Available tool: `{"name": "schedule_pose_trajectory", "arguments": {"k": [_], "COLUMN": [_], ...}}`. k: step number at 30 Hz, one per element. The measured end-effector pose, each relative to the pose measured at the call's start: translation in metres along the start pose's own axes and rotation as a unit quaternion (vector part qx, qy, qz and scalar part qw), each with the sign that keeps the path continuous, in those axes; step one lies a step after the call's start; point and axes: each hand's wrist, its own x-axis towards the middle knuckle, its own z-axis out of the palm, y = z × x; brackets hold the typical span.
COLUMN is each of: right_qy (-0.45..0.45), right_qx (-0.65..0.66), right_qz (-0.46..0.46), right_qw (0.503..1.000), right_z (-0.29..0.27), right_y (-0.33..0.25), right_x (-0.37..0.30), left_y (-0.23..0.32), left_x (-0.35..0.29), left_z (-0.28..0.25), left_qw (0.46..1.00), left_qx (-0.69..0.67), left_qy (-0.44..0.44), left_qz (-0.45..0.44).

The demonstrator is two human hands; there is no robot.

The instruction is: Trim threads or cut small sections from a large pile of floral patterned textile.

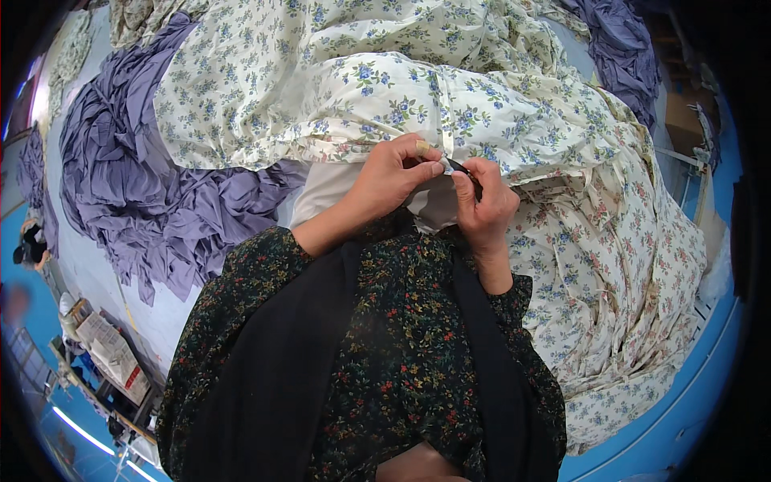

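Note:
A large white cloth with blue and pink flowers [369, 84] lies heaped before me. A narrow white strip [446, 138] runs down its front to my fingertips. My left hand [395, 175], with a tan bandage round one finger, is closed in a pinch at the lower end of this strip. Close beside it, my right hand [487, 206] is closed round a small dark tool [459, 167] whose tip meets the left fingertips. The tool's kind is mostly hidden by the fingers. Plain white cloth [331, 191] shows below the hands.
Crumpled purple cloth [120, 153] spreads over the pale table [165, 309] at the left, and another purple heap [622, 56] lies at the far right. More floral cloth [610, 297] hangs down at my right. At lower left stands a rack with a printed carton [112, 353].

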Motion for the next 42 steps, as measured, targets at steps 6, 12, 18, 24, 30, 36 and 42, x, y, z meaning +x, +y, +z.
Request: {"name": "schedule_pose_trajectory", "arguments": {"k": [6,12,18,24,30,36,42], "right_qy": [-0.024,-0.044,-0.063,-0.084,-0.099,-0.156,-0.043], "right_qx": [0.008,0.151,0.241,0.112,0.21,0.353,0.175], "right_qz": [0.029,0.128,0.137,0.044,0.178,0.316,0.133], "right_qw": [0.999,0.979,0.959,0.989,0.956,0.867,0.975], "right_z": [-0.003,-0.006,-0.007,-0.001,-0.009,-0.018,-0.007], "right_y": [-0.003,-0.013,-0.019,-0.016,-0.013,-0.012,-0.027], "right_x": [0.003,0.008,0.025,0.026,0.003,-0.003,0.019], "left_y": [0.001,0.004,0.0,0.005,0.002,-0.002,0.003], "left_x": [0.0,-0.001,0.0,-0.001,0.0,0.001,-0.002], "left_z": [-0.001,-0.001,-0.003,-0.004,0.0,-0.002,-0.002], "left_qw": [1.0,1.0,1.0,0.998,1.0,0.999,0.994], "left_qx": [0.017,0.014,-0.002,0.05,0.012,0.036,0.092], "left_qy": [-0.001,-0.005,-0.015,-0.031,-0.004,-0.014,-0.018], "left_qz": [0.013,0.012,0.023,0.017,-0.001,0.026,0.057]}}
